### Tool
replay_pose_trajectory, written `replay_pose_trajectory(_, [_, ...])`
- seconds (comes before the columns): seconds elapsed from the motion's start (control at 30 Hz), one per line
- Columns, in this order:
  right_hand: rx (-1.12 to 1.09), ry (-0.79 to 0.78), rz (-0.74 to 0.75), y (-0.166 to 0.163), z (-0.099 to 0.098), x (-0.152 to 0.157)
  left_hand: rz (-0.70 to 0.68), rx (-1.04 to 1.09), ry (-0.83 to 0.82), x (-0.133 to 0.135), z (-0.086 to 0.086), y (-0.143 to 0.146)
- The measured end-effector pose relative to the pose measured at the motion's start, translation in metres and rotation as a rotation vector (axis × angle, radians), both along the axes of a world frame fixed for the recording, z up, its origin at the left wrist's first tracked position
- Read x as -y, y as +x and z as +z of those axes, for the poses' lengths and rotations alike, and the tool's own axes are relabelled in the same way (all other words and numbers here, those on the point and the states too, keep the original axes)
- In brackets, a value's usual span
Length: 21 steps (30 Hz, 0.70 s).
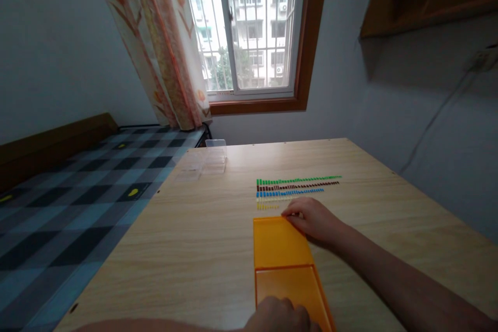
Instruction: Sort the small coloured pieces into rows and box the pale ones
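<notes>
An orange flat case (283,241) lies opened out on the table in front of me, its two shallow halves joined at a middle seam. My left hand (282,315) is curled over the near half at the bottom of the view; its fingertips are hidden. At the far edge of the case, my right hand (311,218) has thumb and finger pinched together; whatever is between them cannot be made out. Just beyond lie rows of small pieces: green (288,181), brown (290,187), blue (288,193), pale yellow (272,199) and a short yellow row (266,208).
Clear plastic boxes (216,158) stand at the far left of the wooden table (187,249). A bed with a checked cover (89,197) is to the left. Ahead are a curtain (163,52) and a window (260,26). A wall shelf (428,0) hangs at right.
</notes>
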State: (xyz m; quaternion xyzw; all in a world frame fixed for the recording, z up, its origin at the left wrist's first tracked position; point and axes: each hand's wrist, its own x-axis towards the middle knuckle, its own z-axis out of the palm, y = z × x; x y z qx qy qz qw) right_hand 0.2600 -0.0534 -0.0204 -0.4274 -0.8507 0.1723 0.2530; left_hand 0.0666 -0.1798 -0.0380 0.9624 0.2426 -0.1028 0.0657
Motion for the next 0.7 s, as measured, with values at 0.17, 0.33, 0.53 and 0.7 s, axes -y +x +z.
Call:
replay_pose_trajectory(0.17, [0.025,0.02,-0.032,-0.001,-0.008,-0.003,-0.018,0.041,0.125,-0.002,0.005,0.002])
replay_pose_trajectory(0.33, [0.052,0.021,-0.067,-0.001,-0.009,-0.004,-0.045,0.064,0.175,-0.006,0.003,0.001])
replay_pose_trajectory(0.53, [0.061,0.019,-0.089,-0.002,-0.005,-0.004,-0.087,0.073,0.2,-0.014,0.004,-0.005])
replay_pose_trajectory(0.7, [0.059,0.021,-0.103,-0.002,-0.003,-0.004,-0.112,0.216,0.314,-0.014,-0.007,-0.01])
